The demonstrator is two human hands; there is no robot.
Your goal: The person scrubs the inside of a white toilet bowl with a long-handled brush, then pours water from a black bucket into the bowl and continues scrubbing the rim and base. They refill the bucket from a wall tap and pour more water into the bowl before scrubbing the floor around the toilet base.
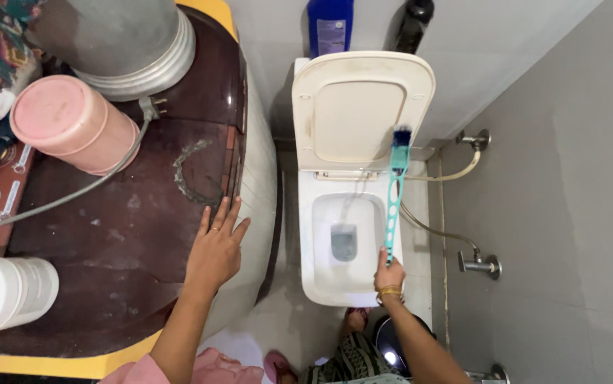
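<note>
Both hands are busy and well apart; the left hand (215, 249) is spread flat, fingers splayed, on the dark brown lid of the washing machine (129, 235), like it's bracing there, holding nothing; the right hand (390, 274) is closed around the bottom end of a teal toilet brush (395, 203).

What could go wrong, biggest thing down: the washing machine top looks worn and glossy, so the bracing palm could slide toward the edge if weight goes on it; the toilet (349, 235) has its lid and seat standing upright, and the brush's dark blue bristle head is up against that raised lid, so a hard push might knock it shut or flick drips around; the pink tub (72, 124) and the grey cable beside it sit near the propped arm and could get nudged; the thin hose and valve (478, 264) on the wall are just beside the brush hand, easy to snag with a wrist.

Brush runs from the right hand up over the right rim of the bowl; I think the bristles actually touch the lid, hard to be sure from above.
</note>
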